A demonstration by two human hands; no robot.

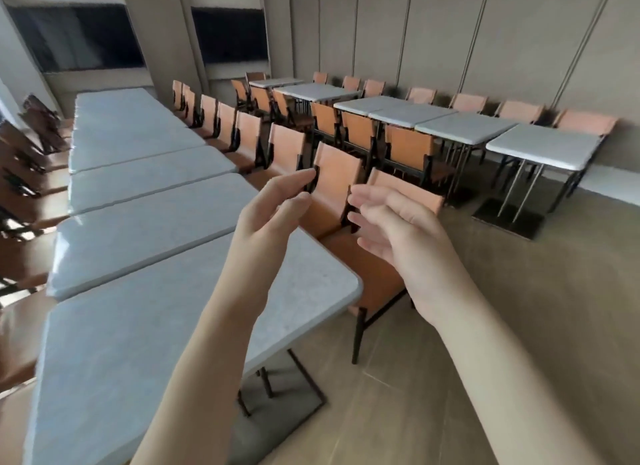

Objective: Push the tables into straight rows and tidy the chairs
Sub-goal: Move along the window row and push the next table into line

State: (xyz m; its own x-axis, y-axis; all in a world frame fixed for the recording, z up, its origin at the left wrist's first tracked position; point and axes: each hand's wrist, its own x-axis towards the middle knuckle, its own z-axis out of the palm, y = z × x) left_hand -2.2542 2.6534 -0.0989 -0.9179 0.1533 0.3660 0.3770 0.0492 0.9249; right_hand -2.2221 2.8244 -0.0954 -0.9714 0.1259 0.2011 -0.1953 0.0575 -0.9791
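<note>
Taking the nearest worktop point(145, 329) as the landmark: dark brown chairs point(24, 174) stood along its far-left side, partly blurred at the frame edge. Beyond it, the near row of pale worktops point(138, 187) ran away toward the back wall, set edge to edge, though the joins between them looked slightly angled.

Over the nearest worktop's far right corner, the left hand point(268, 219) was raised in the air, its fingers point(294, 182) straight and loosely spread, holding nothing; the fingertips lay in front of a chair frame, and contact could not be told. To the right of that corner, the right hand point(391, 229) hovered with its fingers point(367, 201) relaxed and slightly bent, also holding nothing.

Just beside the worktop's right edge stood the closest orange chair point(372, 277), its seat partly tucked under the corner and its backrest behind the right hand. Behind it, a line of orange chairs point(242, 135) followed the near row's right side toward the wall.

Well to the right, across the wooden floor point(519, 326), the second row of worktops point(467, 127) ran along the panelled wall point(450, 32), with orange chairs on both sides. Its end worktop point(543, 146) sat apart from the others.
</note>
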